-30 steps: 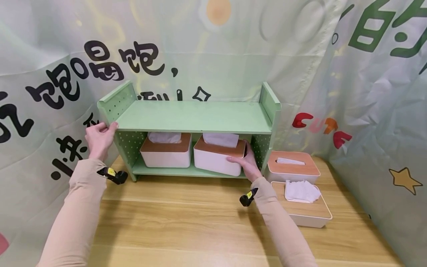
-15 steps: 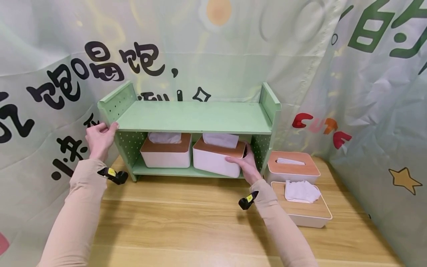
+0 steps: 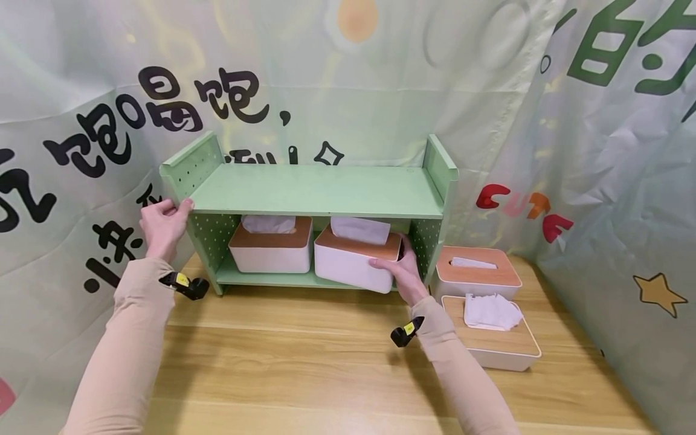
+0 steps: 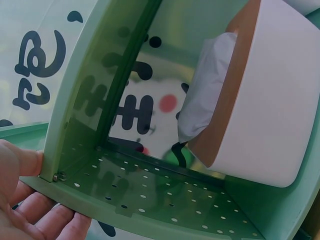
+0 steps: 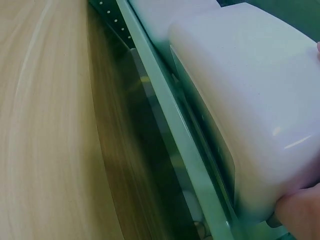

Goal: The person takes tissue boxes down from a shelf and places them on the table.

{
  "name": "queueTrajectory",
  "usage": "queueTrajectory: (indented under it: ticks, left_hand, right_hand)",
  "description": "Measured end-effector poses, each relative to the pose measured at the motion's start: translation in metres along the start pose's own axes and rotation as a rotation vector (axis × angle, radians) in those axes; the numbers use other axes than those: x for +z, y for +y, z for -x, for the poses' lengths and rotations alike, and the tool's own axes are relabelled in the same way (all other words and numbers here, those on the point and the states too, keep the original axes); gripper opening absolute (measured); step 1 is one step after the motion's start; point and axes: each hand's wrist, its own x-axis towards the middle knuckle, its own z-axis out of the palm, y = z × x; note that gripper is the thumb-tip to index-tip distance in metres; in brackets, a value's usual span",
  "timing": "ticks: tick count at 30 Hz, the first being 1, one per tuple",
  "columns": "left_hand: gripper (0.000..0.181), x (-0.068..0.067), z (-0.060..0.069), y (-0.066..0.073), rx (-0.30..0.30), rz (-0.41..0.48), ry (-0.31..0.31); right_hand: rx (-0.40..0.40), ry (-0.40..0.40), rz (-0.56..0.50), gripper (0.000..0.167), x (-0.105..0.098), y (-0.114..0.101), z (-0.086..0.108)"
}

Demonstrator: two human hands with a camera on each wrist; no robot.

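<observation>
A green two-tier shelf (image 3: 315, 188) with perforated side panels stands on the wooden table. My left hand (image 3: 164, 226) holds its left side by the upper board's front corner; the left wrist view shows the thumb (image 4: 25, 159) on the inner edge and the fingers outside. On the lower board sits a white tissue box (image 3: 353, 261) with a brown wooden lid, turned askew, its right front corner past the board's edge. My right hand (image 3: 405, 269) grips this box's right end, thumb in front, other fingers mostly hidden behind. Another tissue box (image 3: 272, 258) sits left of it.
Right of the shelf, two more tissue boxes stand on the table (image 3: 272, 362): one with a reddish lid (image 3: 478, 275) behind, one with a pale wooden lid (image 3: 484, 347) in front. A printed cloth (image 3: 370, 109) hangs behind and at both sides.
The gripped tissue box's right end has come slightly forward over the lower board's edge, my right hand moving with it. My left hand stays on the shelf's side.
</observation>
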Motion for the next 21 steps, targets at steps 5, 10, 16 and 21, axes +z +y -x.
queueTrajectory:
  ticks: [5, 10, 16, 21]
  left_hand:
    - [0.048, 0.0, 0.0, 0.0, 0.008, 0.006, 0.002]
    - [0.049, 0.0, 0.0, 0.0, 0.002, 0.004, 0.006]
    - [0.05, 0.001, -0.001, 0.001, -0.016, -0.022, 0.002]
    - [0.05, 0.001, -0.001, 0.0, -0.014, -0.024, 0.006]
  right_hand:
    - [-0.003, 0.003, -0.013, 0.109, 0.0, -0.002, 0.003]
    - [-0.011, 0.001, -0.015, 0.111, -0.001, -0.005, 0.007]
    - [-0.031, -0.006, -0.012, 0.113, -0.001, -0.007, 0.013]
    - [-0.039, -0.012, -0.005, 0.114, -0.004, -0.008, 0.018]
